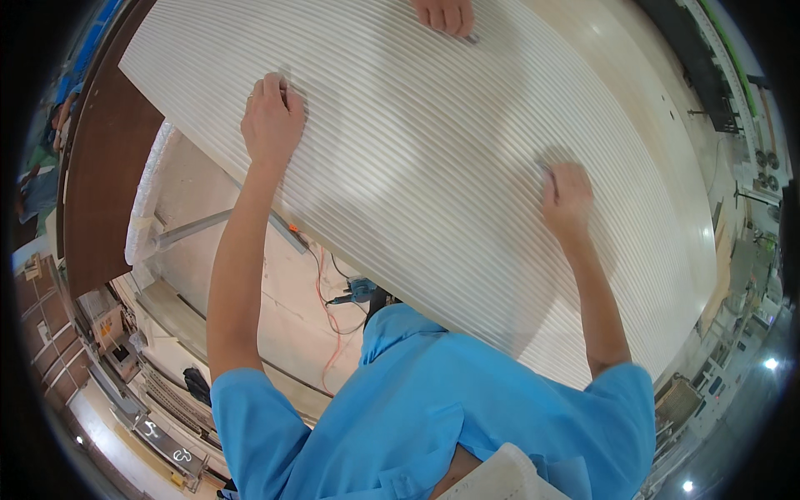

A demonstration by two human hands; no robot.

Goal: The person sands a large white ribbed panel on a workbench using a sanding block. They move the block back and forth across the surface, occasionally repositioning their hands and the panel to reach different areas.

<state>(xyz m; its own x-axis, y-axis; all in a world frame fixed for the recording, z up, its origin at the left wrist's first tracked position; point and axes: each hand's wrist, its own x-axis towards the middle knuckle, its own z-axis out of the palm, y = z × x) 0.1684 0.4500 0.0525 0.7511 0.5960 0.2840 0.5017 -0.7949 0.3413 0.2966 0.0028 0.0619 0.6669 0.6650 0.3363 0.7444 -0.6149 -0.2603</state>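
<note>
A wide white ribbed panel (pixel 433 167) lies flat across the view, reaching from upper left to lower right. The left hand (pixel 272 121) rests on it near the left edge, fingers curled together against the ribs. The right hand (pixel 567 200) is blurred — it seems to pinch something small, though I cannot tell what. Another person's hand (pixel 446 15) touches the far edge.

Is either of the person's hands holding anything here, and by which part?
Left hand rests on the white ribbed panel, pinching something small, unclear what. Right hand is blurred on the panel; a grip cannot be told.
</note>
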